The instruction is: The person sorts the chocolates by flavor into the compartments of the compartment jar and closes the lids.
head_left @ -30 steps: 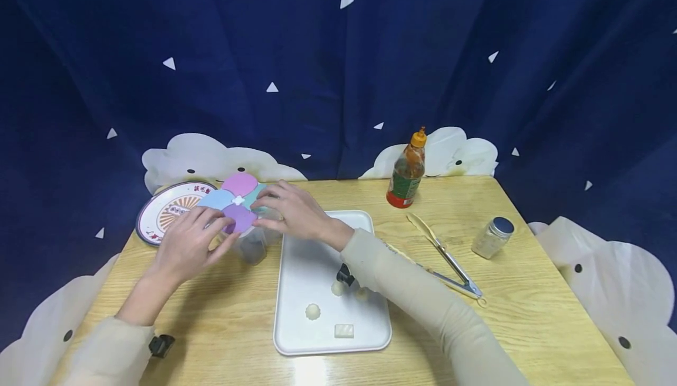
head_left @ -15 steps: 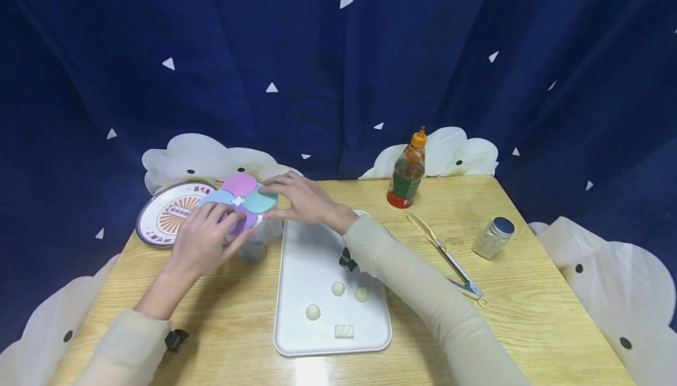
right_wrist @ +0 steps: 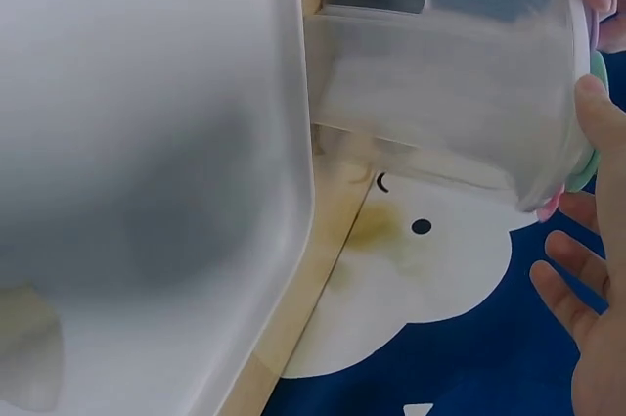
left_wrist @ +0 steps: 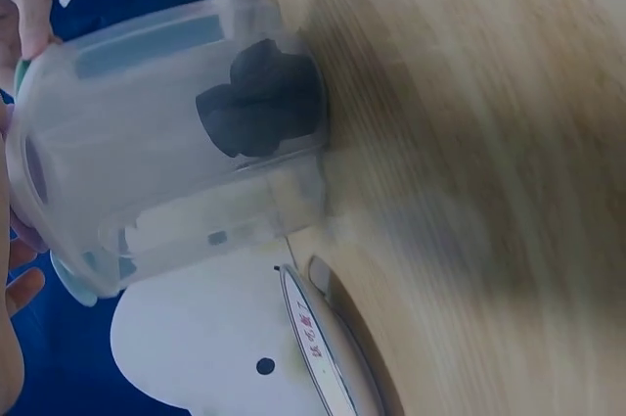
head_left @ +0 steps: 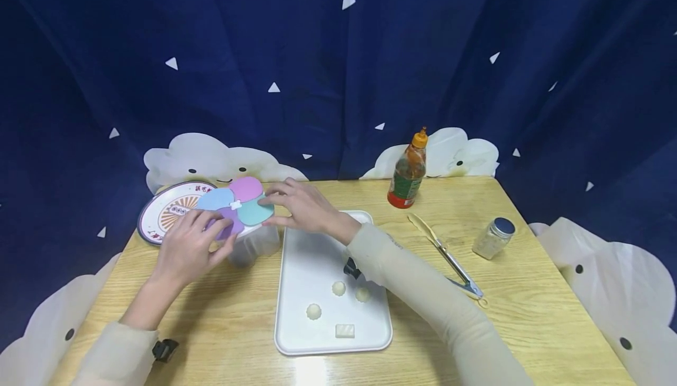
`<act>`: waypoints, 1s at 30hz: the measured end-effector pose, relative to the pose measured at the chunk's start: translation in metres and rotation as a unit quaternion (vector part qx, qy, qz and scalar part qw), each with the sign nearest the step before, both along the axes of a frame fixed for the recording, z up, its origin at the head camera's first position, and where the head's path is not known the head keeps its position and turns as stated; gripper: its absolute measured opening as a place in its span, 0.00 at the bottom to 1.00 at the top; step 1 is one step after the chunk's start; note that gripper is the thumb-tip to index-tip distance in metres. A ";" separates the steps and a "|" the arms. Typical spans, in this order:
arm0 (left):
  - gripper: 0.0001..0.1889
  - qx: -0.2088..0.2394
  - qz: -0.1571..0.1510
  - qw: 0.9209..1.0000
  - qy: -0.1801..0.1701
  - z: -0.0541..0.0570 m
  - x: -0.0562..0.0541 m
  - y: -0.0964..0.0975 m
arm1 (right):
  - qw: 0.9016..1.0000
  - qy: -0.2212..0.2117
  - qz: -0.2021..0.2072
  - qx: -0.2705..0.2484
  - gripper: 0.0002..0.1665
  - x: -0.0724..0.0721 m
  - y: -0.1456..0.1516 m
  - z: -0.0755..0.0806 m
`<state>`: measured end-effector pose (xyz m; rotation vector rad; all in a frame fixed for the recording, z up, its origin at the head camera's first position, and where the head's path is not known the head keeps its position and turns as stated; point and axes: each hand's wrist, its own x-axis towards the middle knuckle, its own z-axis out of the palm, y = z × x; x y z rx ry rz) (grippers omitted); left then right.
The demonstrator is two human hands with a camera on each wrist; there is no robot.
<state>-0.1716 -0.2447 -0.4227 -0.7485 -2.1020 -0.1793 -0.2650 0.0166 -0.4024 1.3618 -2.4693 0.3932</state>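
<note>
Back left on the table stands a clear plastic storage canister (head_left: 257, 248), its flower-shaped lid (head_left: 251, 186) carrying pink, blue, purple and teal petals. My left hand (head_left: 185, 248) holds the lid by the purple petal, thumb at the near rim. From the right side, my right hand (head_left: 304, 207) grips the teal petal's edge; the right wrist view shows its thumb against the rim and other fingers stretched beyond it. Through the wall in the left wrist view, a dark shape (left_wrist: 259, 98) shows low on the canister; whether it lies inside is unclear.
A white tray (head_left: 333, 345) beside the canister bears several small pale pieces. Behind the left hand lies a patterned plate (head_left: 158, 212). Farther right are tongs (head_left: 449, 259), a sauce bottle (head_left: 406, 175) and a dark-capped jar (head_left: 493, 237). A blue curtain (head_left: 338, 69) hangs behind.
The lid has turned clockwise: pink has shifted right, teal toward me, purple left. The canister body's angle has shifted as well. The left hand moved right, then back left; the right hand slid slightly right.
</note>
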 end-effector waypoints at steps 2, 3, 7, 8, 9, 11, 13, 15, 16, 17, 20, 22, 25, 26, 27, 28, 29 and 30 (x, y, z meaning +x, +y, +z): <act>0.26 0.002 0.003 1.000 -0.005 -0.001 0.002 -0.003 | 1.000 0.015 0.007 -0.002 0.28 0.003 0.001 -0.001; 0.26 0.003 0.004 1.000 -0.007 -0.002 0.002 -0.005 | 1.000 0.022 0.010 0.000 0.28 0.005 0.002 -0.002; 0.26 0.008 -0.003 1.000 -0.007 -0.003 0.005 -0.008 | 1.000 0.021 0.021 0.004 0.28 0.008 0.003 -0.001; 0.26 0.007 -0.005 1.000 -0.005 -0.003 0.005 -0.009 | 1.000 0.015 0.020 0.006 0.29 0.008 0.003 -0.001; 0.26 0.011 -0.011 1.000 -0.002 -0.003 0.005 -0.008 | 1.000 0.009 0.018 0.008 0.29 0.008 0.003 -0.001; 0.26 0.014 -0.016 1.000 0.001 -0.003 0.005 -0.007 | 1.000 -0.004 0.013 0.009 0.31 0.007 0.002 0.000; 0.27 0.015 -0.017 1.000 0.003 -0.003 0.004 -0.005 | 1.000 -0.012 0.010 0.008 0.32 0.005 0.001 0.000; 0.27 0.017 -0.015 1.000 0.004 -0.003 0.003 -0.004 | 1.000 -0.013 0.010 0.005 0.32 0.005 0.001 0.001; 0.27 0.017 -0.013 1.000 0.003 -0.003 0.003 -0.003 | 1.000 -0.011 0.011 0.004 0.31 0.005 0.001 0.001; 0.26 0.017 -0.011 1.000 0.003 -0.004 0.003 -0.003 | 1.000 -0.008 0.013 0.004 0.31 0.006 0.001 0.001; 0.25 0.020 -0.005 1.000 -0.002 -0.004 0.003 -0.004 | 1.000 0.006 0.017 0.004 0.30 0.009 0.000 0.000; 0.25 0.019 0.004 1.000 -0.011 -0.005 0.004 -0.007 | 0.999 0.024 0.023 0.005 0.29 0.012 0.000 -0.001; 0.27 0.021 0.017 0.999 -0.022 -0.005 0.004 -0.014 | 0.998 0.056 0.036 0.004 0.27 0.016 -0.001 -0.002; 0.28 0.022 0.021 0.999 -0.025 -0.005 0.003 -0.017 | 0.997 0.066 0.040 0.003 0.26 0.017 -0.002 -0.002; 0.29 0.021 0.024 0.999 -0.030 -0.004 0.003 -0.019 | 0.996 0.076 0.044 0.002 0.25 0.018 -0.003 -0.002; 0.29 0.020 0.027 0.999 -0.034 -0.004 0.002 -0.022 | 0.995 0.084 0.046 0.002 0.24 0.019 -0.004 -0.002; 0.29 0.022 0.026 0.999 -0.037 -0.004 0.001 -0.024 | 0.995 0.090 0.049 0.002 0.23 0.019 -0.005 -0.002; 0.29 0.022 0.027 0.999 -0.041 -0.003 0.000 -0.026 | 0.994 0.096 0.051 0.000 0.22 0.020 -0.006 -0.003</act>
